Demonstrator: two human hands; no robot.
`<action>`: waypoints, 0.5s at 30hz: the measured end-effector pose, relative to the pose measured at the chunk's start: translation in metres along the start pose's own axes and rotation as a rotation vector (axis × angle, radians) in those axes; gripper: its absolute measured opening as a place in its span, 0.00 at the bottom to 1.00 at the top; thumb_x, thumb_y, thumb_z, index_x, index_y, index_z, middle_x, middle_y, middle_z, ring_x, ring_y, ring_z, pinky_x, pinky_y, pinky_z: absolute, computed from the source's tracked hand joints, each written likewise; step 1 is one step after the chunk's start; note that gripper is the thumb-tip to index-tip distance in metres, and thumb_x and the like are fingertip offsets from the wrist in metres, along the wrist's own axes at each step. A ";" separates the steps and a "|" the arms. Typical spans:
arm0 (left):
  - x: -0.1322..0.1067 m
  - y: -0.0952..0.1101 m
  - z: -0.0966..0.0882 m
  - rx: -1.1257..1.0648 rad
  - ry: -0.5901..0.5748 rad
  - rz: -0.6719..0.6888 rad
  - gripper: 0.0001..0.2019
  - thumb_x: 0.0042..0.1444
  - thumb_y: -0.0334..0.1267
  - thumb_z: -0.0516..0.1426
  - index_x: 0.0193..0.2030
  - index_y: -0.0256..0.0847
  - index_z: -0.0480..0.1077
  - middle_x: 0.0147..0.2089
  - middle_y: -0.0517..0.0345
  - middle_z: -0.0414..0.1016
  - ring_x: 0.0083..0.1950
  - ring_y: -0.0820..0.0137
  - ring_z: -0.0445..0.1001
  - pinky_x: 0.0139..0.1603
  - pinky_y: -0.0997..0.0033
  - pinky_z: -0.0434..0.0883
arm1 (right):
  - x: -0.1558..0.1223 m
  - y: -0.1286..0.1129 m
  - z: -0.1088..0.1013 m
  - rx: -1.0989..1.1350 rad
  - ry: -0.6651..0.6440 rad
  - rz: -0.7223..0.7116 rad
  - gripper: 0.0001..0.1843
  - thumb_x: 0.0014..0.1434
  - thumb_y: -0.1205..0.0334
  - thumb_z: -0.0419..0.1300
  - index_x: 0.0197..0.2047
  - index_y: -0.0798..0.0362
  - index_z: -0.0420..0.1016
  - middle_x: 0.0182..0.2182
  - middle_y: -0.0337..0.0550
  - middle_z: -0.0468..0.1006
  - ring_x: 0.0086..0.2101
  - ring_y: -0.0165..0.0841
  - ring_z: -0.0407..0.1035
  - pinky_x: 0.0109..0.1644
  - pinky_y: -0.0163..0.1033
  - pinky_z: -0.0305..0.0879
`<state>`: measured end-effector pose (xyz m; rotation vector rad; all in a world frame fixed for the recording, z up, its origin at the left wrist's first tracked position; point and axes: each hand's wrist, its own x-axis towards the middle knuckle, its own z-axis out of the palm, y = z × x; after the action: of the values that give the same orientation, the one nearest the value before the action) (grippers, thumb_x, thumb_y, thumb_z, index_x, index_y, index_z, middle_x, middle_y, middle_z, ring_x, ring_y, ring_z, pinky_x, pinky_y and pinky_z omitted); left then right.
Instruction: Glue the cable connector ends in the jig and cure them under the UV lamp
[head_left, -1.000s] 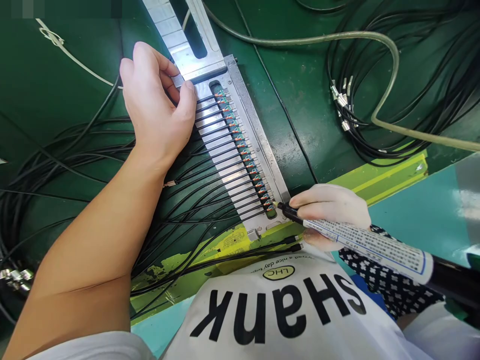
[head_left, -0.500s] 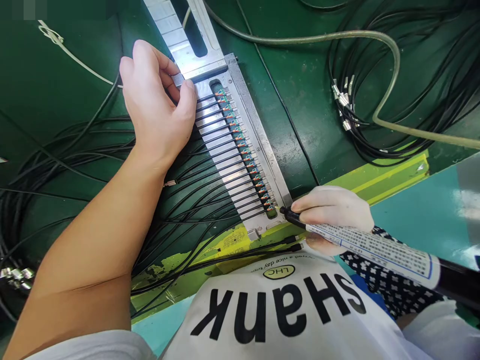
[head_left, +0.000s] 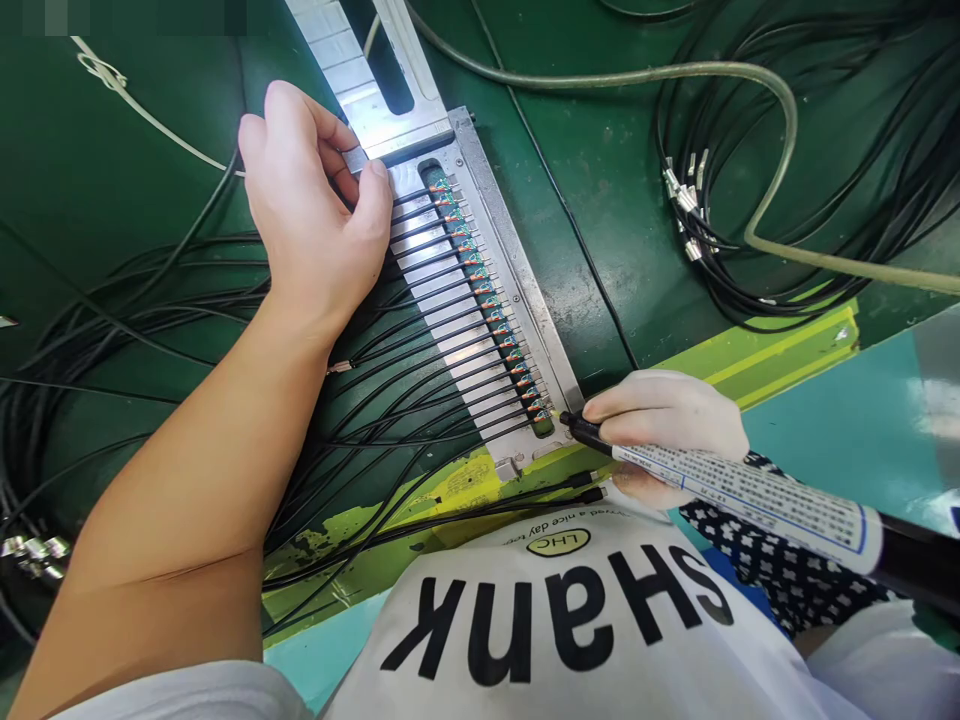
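Aluminium fixture (head_left: pixel 529 290), frame centre, holds wired circuit boards (head_left: pixel 491 300). Left hand (head_left: pixel 315 190) pinches its upper-left edge; right hand (head_left: pixel 671 415) grips a marker pen (head_left: pixel 750 503). Apparent step: pen work at the row's lower end; next move calls for fine tip control. Tip contact unclear; fixture top cut off.

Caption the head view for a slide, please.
Right hand holds marker pen near wired circuit boards; left hand touches metal fixture.
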<state>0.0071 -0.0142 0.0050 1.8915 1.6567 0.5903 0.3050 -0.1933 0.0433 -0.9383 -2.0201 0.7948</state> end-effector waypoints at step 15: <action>0.010 -0.006 0.013 0.055 0.251 0.143 0.12 0.55 0.43 0.60 0.43 0.47 0.62 0.35 0.55 0.62 0.52 0.54 0.68 0.51 0.50 0.66 | 0.000 0.000 0.002 0.010 0.034 0.010 0.13 0.56 0.62 0.64 0.46 0.46 0.77 0.43 0.40 0.83 0.38 0.35 0.81 0.41 0.39 0.80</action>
<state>0.0125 -0.0050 -0.0087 2.0569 1.7144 0.8794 0.3034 -0.1931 0.0421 -0.9508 -1.9821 0.7887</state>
